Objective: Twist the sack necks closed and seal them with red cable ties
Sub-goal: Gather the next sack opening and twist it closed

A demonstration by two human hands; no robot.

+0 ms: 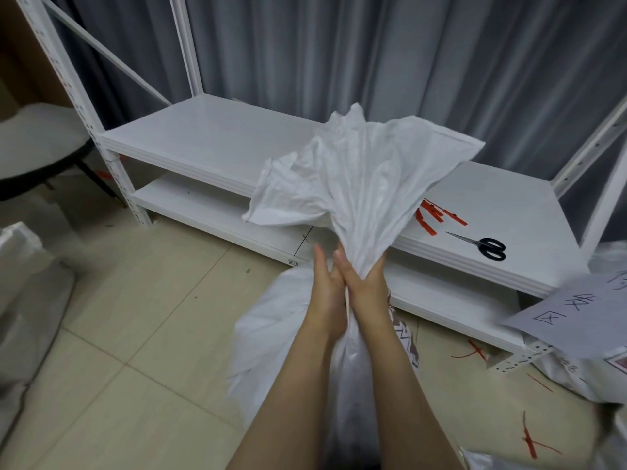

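My left hand [325, 286] and right hand [364, 283] both clench the sack [349, 368] at its neck, pressed side by side. Above them the mouth fans out. Red ties [437, 215] lie on the shelf [217, 137] beyond, scissors [488, 247] beside them.

white sack [356, 171] | neck bunched, upright | red ties [437, 215] on shelf

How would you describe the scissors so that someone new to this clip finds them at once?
Start at the white shelving unit that runs across the room in front of the grey curtain. On its upper shelf, toward the right end, lie the scissors, just right of the loose red cable ties. Black handles and thin metal blades make them the only dark thing on that white surface.
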